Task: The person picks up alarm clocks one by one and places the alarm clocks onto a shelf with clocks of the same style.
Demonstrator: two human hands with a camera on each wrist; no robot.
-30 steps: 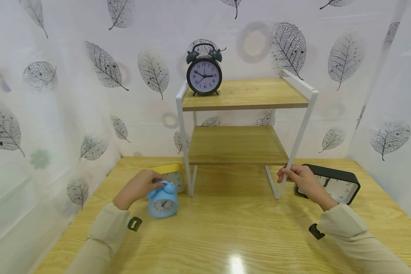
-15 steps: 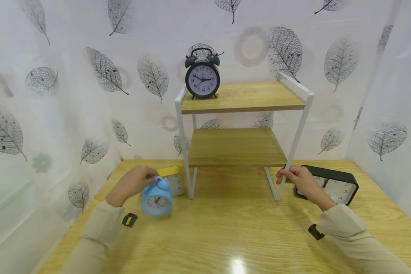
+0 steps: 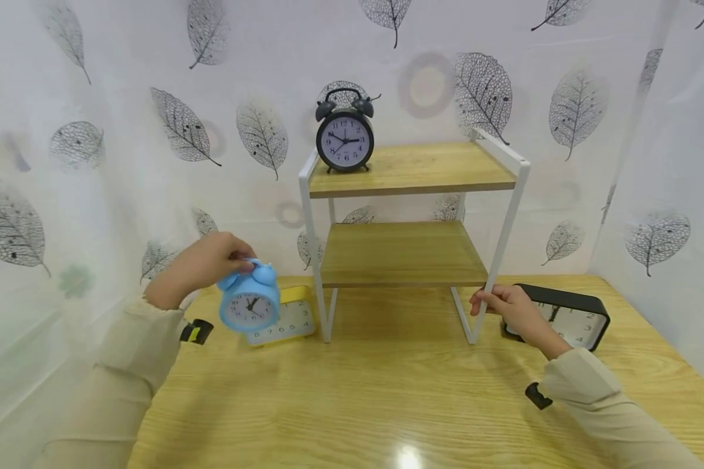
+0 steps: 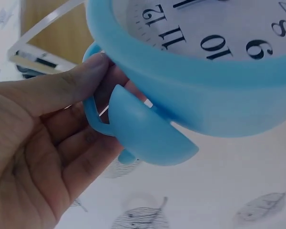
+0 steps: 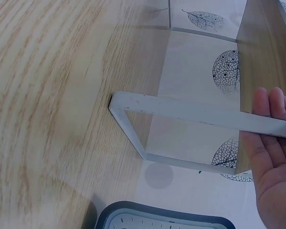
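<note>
My left hand (image 3: 211, 264) pinches the top handle of a light blue twin-bell alarm clock (image 3: 249, 305) between thumb and fingers. The clock is raised off the table and overlaps a yellow-framed square clock (image 3: 296, 319) in the head view. In the left wrist view the thumb lies over the handle, beside one blue bell (image 4: 143, 129). My right hand (image 3: 516, 314) grips the white front right leg (image 3: 493, 273) of a two-tier shelf, with the fingers curled behind it. A black twin-bell alarm clock (image 3: 345, 140) stands at the left end of the upper board (image 3: 434, 166).
The lower board (image 3: 405, 254) of the shelf is wooden and bears nothing. A black rectangular clock (image 3: 563, 316) leans back behind my right hand. The wooden table (image 3: 352, 404) meets a white leaf-patterned curtain (image 3: 522, 234) at the back and sides.
My left hand has lifted the blue alarm clock from the table, moving up and to the left, which uncovers more of the yellow clock. The right hand keeps its grip on the shelf leg.
</note>
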